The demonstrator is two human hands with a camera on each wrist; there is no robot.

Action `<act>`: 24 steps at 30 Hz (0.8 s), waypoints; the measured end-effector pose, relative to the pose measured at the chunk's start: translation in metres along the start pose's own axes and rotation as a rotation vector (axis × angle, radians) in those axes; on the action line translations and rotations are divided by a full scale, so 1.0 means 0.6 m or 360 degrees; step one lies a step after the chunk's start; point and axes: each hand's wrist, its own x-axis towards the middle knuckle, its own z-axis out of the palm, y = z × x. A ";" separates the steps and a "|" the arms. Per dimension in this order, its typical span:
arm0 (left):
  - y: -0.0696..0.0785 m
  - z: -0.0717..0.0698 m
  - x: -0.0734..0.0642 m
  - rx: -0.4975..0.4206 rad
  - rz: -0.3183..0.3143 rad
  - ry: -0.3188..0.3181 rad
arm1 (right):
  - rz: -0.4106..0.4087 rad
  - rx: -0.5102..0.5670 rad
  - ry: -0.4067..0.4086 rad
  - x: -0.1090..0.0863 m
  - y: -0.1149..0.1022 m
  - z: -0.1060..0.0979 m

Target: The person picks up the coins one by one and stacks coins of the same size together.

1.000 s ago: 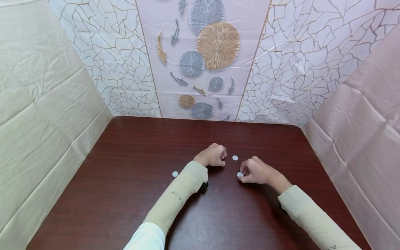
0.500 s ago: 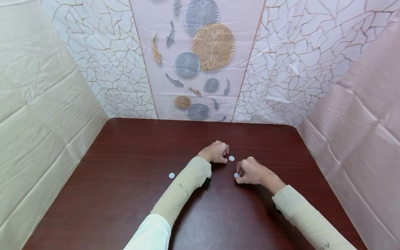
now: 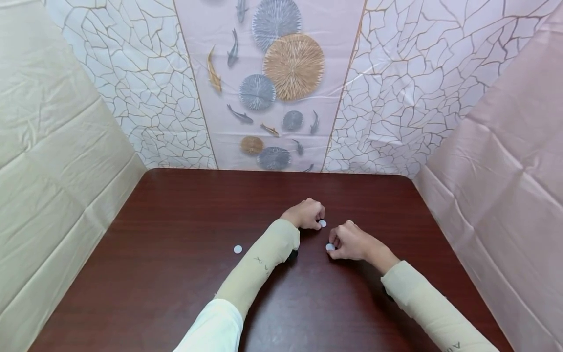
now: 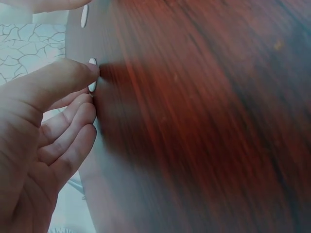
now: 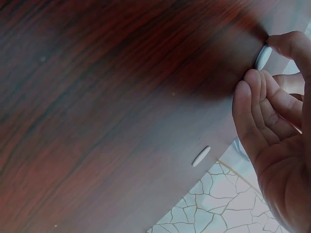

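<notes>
My left hand (image 3: 305, 213) is at the far middle of the table, its thumb and fingers pinching the edge of a small white disc (image 3: 323, 223). The left wrist view shows that disc (image 4: 92, 73) between thumb and fingers, low on the tabletop. To the right and nearer me, my right hand (image 3: 354, 241) pinches a second white disc (image 3: 330, 247). In the right wrist view the thumb meets one edge of this disc (image 5: 264, 57), and fingertips meet the other. A third white disc (image 3: 237, 249) lies flat left of my left forearm, untouched.
The dark red-brown wooden table (image 3: 184, 210) has a rounded far edge. A patterned cloth wall (image 3: 294, 122) stands behind it, with plain cloth sides left and right. Another white disc (image 5: 201, 156) lies apart from my hand in the right wrist view.
My left hand has moved right to the far white disc, and its fingers now close on it. My right hand stays at its own disc. The head view has shifted slightly.
</notes>
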 end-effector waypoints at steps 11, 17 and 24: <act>0.006 -0.004 0.005 0.0055 0.0058 -0.0033 | -0.0011 0.0022 0.0005 -0.001 0.002 -0.005; 0.008 -0.002 0.009 0.0117 0.0070 -0.0047 | 0.0014 0.0040 -0.0019 -0.002 0.003 -0.002; 0.008 -0.005 0.014 0.0179 0.0050 -0.0060 | 0.0028 0.0060 -0.0020 0.000 0.001 -0.002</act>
